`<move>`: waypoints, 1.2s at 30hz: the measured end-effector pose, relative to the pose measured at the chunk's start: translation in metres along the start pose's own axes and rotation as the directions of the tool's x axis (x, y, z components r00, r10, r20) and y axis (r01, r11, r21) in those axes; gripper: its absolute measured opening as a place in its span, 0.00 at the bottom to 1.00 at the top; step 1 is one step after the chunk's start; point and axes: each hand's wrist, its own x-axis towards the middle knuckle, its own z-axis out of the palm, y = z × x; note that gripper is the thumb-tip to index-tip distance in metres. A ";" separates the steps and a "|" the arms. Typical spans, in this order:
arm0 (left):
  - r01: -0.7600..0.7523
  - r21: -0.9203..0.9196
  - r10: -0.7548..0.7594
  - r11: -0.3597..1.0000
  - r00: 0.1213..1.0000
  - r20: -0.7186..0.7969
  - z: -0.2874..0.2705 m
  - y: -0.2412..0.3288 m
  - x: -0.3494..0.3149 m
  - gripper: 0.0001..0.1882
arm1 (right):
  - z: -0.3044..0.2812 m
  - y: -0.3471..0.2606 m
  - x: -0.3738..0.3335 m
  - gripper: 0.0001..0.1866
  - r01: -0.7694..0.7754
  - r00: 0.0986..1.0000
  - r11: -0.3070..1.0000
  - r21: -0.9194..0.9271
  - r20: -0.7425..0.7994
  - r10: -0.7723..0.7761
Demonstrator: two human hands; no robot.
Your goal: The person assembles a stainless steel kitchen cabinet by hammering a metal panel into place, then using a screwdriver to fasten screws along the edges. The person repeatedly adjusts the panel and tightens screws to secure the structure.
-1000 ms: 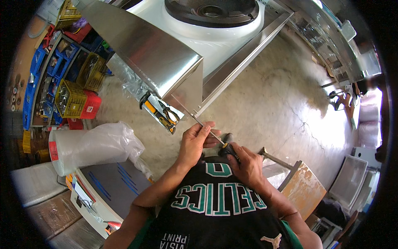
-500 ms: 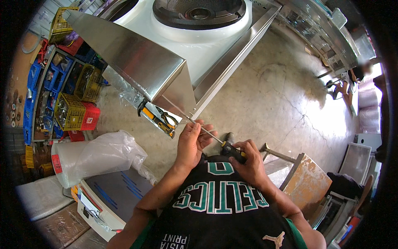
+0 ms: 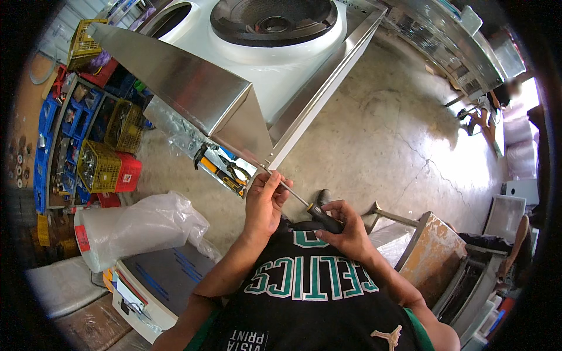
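Observation:
A screwdriver point(image 3: 300, 199) with a black and yellow handle and a long metal shaft slants between my hands. My right hand point(image 3: 348, 233) has its thumb and fingers around the handle, close to my shirt. My left hand point(image 3: 264, 205) is closed in a pinch around the shaft near its far end. Just past those fingertips a small screw-like piece sticks out by the lower corner of the stainless steel stove counter point(image 3: 243, 120); whether the tip sits in it I cannot tell. Below that counter lie a hammer point(image 3: 209, 166) and pliers point(image 3: 237, 171), both black and yellow.
A large black burner ring point(image 3: 274, 24) tops the counter. At left stand a rack of blue bins point(image 3: 73, 114), yellow baskets point(image 3: 93, 167) and a plastic-wrapped roll point(image 3: 137, 225). A worn wooden stool point(image 3: 430, 251) is at my right. Far right, a person point(image 3: 503, 96) is near steel equipment.
My right hand's fingers have loosened and shifted on the handle, which has turned. The left hand stays around the shaft, slightly lower left. The view has shifted a little.

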 end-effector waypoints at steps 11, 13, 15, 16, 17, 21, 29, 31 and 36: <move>0.034 -0.097 -0.035 0.995 0.999 -0.013 0.006 0.004 -0.008 0.08 | 0.001 0.021 0.006 0.23 0.201 0.980 0.978 0.054 0.001 -0.201; 0.027 -0.135 -0.024 0.990 0.999 0.021 0.003 0.004 -0.005 0.08 | 0.007 0.021 0.007 0.22 0.253 0.966 0.967 -0.039 -0.050 -0.255; 0.027 -0.072 -0.028 0.997 1.000 -0.013 -0.001 0.002 0.000 0.08 | 0.006 0.017 0.007 0.22 0.133 0.991 0.988 0.073 -0.006 -0.133; 0.024 -0.042 -0.025 0.999 0.999 -0.023 -0.002 0.001 0.002 0.08 | 0.002 0.015 0.006 0.22 -0.025 0.996 0.976 0.217 0.084 0.006; 0.025 -0.050 -0.026 0.998 0.999 -0.029 -0.003 0.001 0.001 0.08 | -0.002 0.012 0.005 0.22 -0.189 0.973 0.923 0.335 0.193 0.129; 0.030 -0.079 -0.031 0.996 1.000 -0.006 0.000 0.000 -0.004 0.07 | -0.016 0.006 0.005 0.23 -0.476 0.856 0.675 0.565 0.473 0.208; 0.032 -0.170 -0.040 0.985 0.998 -0.047 -0.003 0.001 0.001 0.09 | -0.008 0.008 0.007 0.22 0.044 0.997 0.991 0.126 0.058 -0.052; 0.071 -0.216 -0.103 0.974 0.985 -0.139 -0.006 0.000 0.005 0.09 | -0.013 0.009 0.009 0.21 -0.091 0.988 0.971 0.220 0.143 0.060; 0.070 -0.254 -0.099 0.965 0.990 -0.104 -0.004 0.000 0.005 0.07 | -0.011 0.007 0.010 0.19 -0.114 0.978 0.992 0.050 0.180 0.103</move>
